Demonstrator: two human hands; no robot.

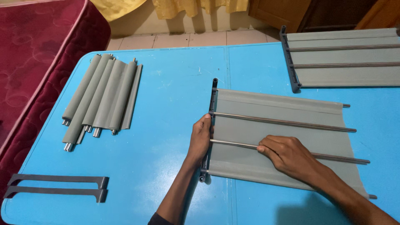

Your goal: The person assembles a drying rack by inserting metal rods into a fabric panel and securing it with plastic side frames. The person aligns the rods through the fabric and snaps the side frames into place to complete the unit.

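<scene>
From the head camera, a grey fabric shelf panel (283, 141) lies flat near the middle of the blue desk (166, 104), its left edge fitted to a dark plastic end bar (213, 108) that runs from far to near. The left hand (200, 139) grips that bar about halfway along, fingers wrapped over it so that part of the bar is hidden. The right hand (287, 156) rests on the panel and pinches the nearer of two metal rods (233, 144) lying across the fabric; its fingers cover a stretch of that rod, and whether the rod's left tip has entered the bar is hard to make out, since the left hand blocks the joint. The farther rod (287, 122) appears seated in the bar. A second panel with bar (341, 58) sits at the far right, cut off by the frame edge. Rolled grey fabric sleeves on tubes (102, 96) lie at the left, and two spare dark bars (58, 187) near the front-left corner. A red mattress (37, 54) borders the desk.
</scene>
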